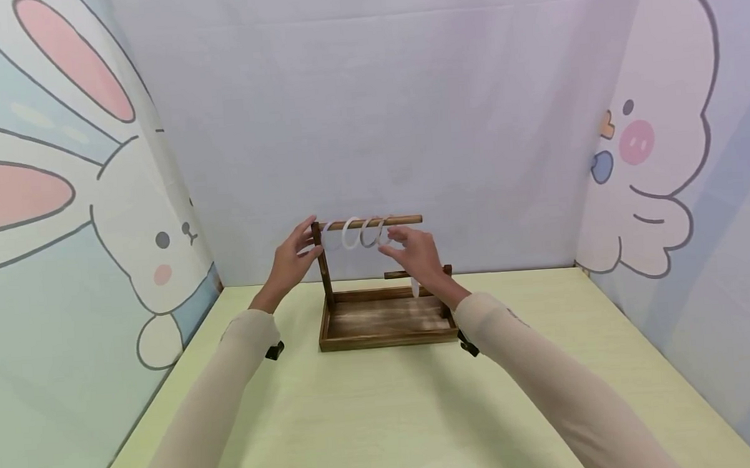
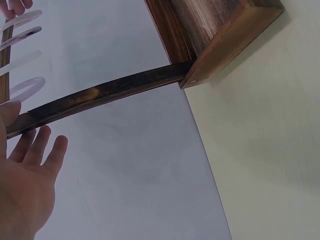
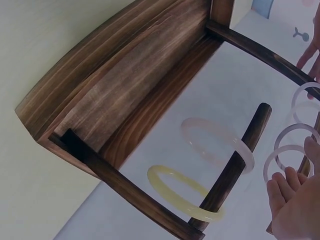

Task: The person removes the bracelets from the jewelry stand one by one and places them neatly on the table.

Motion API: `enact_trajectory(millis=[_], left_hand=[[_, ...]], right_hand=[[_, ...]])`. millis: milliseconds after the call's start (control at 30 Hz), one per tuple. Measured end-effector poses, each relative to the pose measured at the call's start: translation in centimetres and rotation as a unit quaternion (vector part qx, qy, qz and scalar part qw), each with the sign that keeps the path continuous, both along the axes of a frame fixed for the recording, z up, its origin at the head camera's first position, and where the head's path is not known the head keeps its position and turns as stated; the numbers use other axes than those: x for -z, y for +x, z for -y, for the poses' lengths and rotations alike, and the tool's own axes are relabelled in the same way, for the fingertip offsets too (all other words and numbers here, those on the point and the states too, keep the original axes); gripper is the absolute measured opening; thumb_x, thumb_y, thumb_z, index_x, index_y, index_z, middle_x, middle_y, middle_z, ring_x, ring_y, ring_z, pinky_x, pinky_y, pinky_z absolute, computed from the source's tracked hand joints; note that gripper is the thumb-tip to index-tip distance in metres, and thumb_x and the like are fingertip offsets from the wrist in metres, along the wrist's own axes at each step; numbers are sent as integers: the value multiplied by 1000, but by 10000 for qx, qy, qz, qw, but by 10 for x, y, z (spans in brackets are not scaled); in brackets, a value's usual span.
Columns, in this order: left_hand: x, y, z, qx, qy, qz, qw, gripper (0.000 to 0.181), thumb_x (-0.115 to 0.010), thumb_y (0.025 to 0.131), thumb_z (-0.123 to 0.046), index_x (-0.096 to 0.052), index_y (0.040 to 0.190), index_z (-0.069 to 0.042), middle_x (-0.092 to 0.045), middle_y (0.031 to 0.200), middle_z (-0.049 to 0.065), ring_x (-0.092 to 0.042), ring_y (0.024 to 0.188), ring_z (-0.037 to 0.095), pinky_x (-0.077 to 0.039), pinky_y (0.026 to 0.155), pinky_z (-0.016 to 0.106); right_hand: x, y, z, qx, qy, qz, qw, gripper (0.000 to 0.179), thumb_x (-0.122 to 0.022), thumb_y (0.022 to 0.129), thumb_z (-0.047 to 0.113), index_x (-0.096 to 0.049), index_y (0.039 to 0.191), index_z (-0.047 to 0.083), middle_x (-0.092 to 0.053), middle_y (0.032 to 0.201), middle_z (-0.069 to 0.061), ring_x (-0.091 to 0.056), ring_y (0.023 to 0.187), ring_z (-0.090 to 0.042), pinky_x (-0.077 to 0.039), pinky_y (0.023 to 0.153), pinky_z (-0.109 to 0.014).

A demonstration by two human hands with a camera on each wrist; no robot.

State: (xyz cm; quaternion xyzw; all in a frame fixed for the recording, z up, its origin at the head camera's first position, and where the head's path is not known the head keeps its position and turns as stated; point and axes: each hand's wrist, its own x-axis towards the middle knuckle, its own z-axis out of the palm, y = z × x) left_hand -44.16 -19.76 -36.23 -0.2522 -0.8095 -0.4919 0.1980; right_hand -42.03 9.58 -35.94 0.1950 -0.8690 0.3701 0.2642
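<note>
A brown wooden bangle stand point(image 1: 388, 340) has a tall left post with a long upper bar point(image 1: 406, 220). Several bangles hang from that bar, among them a white bangle point(image 1: 346, 236) and a clear lilac bangle point(image 2: 31, 89). My left hand point(image 1: 290, 259) holds the top of the tall post point(image 2: 95, 96), thumb on one side and fingers on the other. Toward the bar's free end, my right hand point(image 1: 415, 251) pinches the outermost pale bangle point(image 3: 268, 167) between thumb and fingers. The bangle still encircles the bar.
On the stand's shorter right side, a lower bar point(image 3: 256, 131) carries a pale pink bangle point(image 3: 190, 135) and a yellow bangle point(image 3: 170, 192). The stand's tray base rests on a pale yellow table point(image 1: 373, 413). Cloth walls with a rabbit point(image 1: 136, 227) and a chick point(image 1: 658, 123) surround it.
</note>
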Motion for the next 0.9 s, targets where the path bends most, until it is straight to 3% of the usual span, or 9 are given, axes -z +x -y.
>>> enact_trajectory(millis=[333, 533, 767, 900], left_hand=[[3, -3, 1, 41, 18, -31, 10000, 67, -68, 99, 4, -46, 158, -18, -58, 145, 24, -66, 120, 43, -58, 98, 52], [4, -5, 3, -64, 179, -70, 9998, 65, -70, 96, 6, -53, 154, -16, -62, 139, 25, -69, 116, 43, -60, 96, 48], [4, -9, 1, -67, 444, -126, 9989, 62, -72, 91, 12, -57, 149, -7, -65, 136, 24, -69, 114, 44, -62, 92, 40], [5, -10, 1, -164, 379, -213, 9989, 62, -73, 91, 11, -59, 148, -11, -65, 137, 21, -70, 114, 41, -62, 93, 42]], right_hand=[[3, -2, 5, -300, -306, -39, 9991, 45, -83, 91, 19, -71, 130, 2, -76, 118, -14, -73, 109, -32, -62, 94, -44], [4, -5, 10, -245, -265, -51, 9993, 42, -84, 91, 21, -73, 129, 6, -77, 115, -11, -75, 105, -25, -63, 91, -40], [5, -5, 13, -162, -242, -153, 9995, 38, -83, 91, 20, -74, 126, 6, -78, 114, -11, -76, 102, -29, -64, 89, -41], [6, -6, 14, -133, -298, -240, 9992, 36, -83, 91, 19, -75, 124, 6, -78, 112, -11, -76, 101, -30, -64, 88, -43]])
